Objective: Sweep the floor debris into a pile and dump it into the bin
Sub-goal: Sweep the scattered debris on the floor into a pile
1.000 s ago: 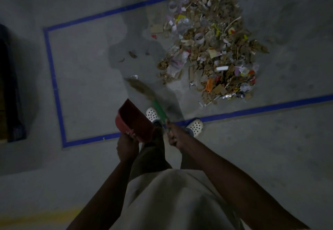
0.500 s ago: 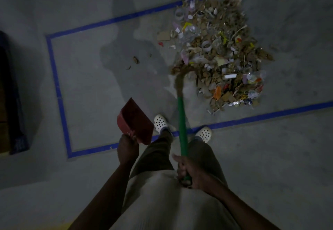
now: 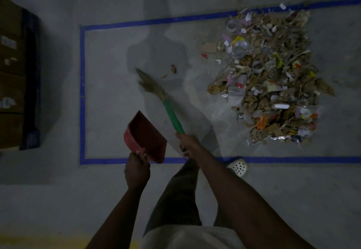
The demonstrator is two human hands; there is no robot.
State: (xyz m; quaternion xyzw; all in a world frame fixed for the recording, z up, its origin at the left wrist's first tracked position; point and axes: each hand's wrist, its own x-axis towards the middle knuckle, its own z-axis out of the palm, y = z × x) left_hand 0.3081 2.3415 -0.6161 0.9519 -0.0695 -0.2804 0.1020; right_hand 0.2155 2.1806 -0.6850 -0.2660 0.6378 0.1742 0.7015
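Green broom handle [image 3: 172,117] slants up-left from our right hand [image 3: 188,144], which wraps it; bristles [image 3: 151,85] sit just left of stray scraps [image 3: 172,69], pile [image 3: 273,77] farther right. Our left hand [image 3: 136,170] grips the red dustpan [image 3: 145,137].

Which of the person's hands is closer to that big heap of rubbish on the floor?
Right. The right hand, gripping the green broom, is below-left of the debris pile; the left hand, holding the red dustpan, sits farther left.
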